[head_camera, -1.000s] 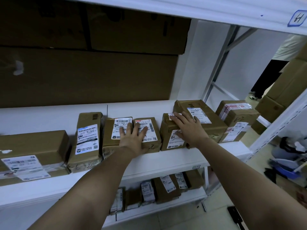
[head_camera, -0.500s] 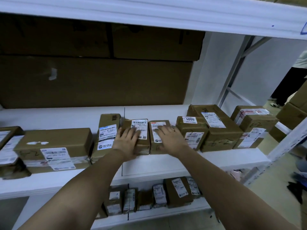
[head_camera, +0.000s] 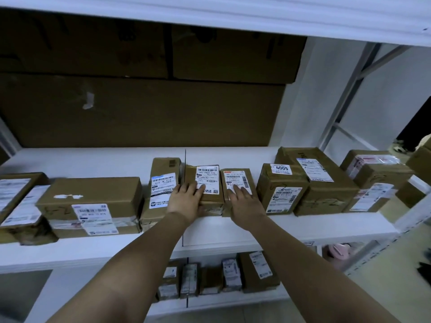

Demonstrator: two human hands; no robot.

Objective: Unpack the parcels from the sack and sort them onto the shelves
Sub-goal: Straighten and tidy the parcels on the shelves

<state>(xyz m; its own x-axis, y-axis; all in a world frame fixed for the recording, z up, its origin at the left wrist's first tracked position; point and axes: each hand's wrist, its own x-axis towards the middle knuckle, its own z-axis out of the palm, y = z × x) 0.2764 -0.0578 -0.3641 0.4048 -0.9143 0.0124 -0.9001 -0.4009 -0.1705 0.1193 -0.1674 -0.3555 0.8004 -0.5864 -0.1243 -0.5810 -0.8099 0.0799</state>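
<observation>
As both hands lay flat, left hand (head_camera: 186, 201) and right hand (head_camera: 245, 202) each pressing a box (head_camera: 207, 183) (head_camera: 238, 180), even pressure looked best for squaring them on the shelf (head_camera: 233, 229).

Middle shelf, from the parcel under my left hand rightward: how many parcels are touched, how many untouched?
Touched parcels, under left hand and right hand: 2
Untouched parcels: 4
Total: 6

White sticker (head_camera: 281, 169) on top of a brown parcel (head_camera: 281, 190) on the middle shelf (head_camera: 233, 226) reads "4005". Print on the other shipping labels is too small to read.
</observation>
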